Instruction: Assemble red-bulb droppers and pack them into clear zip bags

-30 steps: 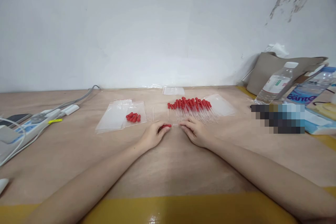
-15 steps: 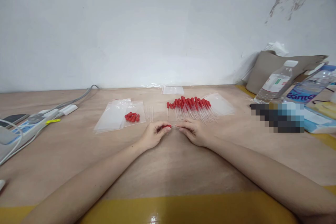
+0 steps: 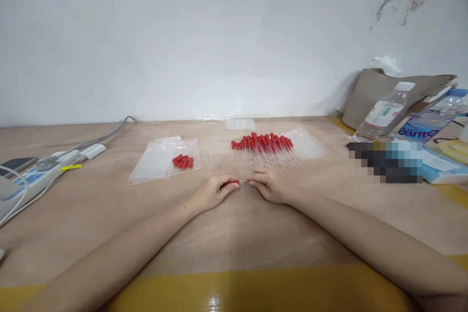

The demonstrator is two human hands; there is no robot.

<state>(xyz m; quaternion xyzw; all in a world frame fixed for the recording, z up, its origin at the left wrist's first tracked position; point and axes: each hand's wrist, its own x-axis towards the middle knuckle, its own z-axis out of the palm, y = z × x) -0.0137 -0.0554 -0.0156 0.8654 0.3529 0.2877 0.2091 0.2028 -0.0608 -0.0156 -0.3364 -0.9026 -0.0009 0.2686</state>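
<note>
Between thumb and fingers, my left hand (image 3: pixel 215 190) pinches a red rubber bulb (image 3: pixel 234 182). From its right end runs a thin clear glass tube (image 3: pixel 242 182), gripped at the other side by my right hand (image 3: pixel 267 185). The tube's far part is hidden by my right fingers. Behind my right hand lies a row of droppers with red bulbs (image 3: pixel 261 144), tubes toward me. Beyond my left hand are several loose glass tubes (image 3: pixel 209 157) and a small heap of red bulbs (image 3: pixel 183 161) on a clear plastic bag (image 3: pixel 195 148).
Clear zip bags (image 3: pixel 149 161) lie at left, another bag (image 3: pixel 305 144) right of the droppers, one more (image 3: pixel 239 124) by the wall. A power strip (image 3: pixel 36 175) with cables is far left. Bottles (image 3: pixel 383 114), a grey-brown bag (image 3: pixel 360 95) and a blue-white packet (image 3: pixel 444 165) stand right.
My left hand and the red bulb have shifted slightly downward; the bulb and tube stay between both hands. The camera view has moved a little.
</note>
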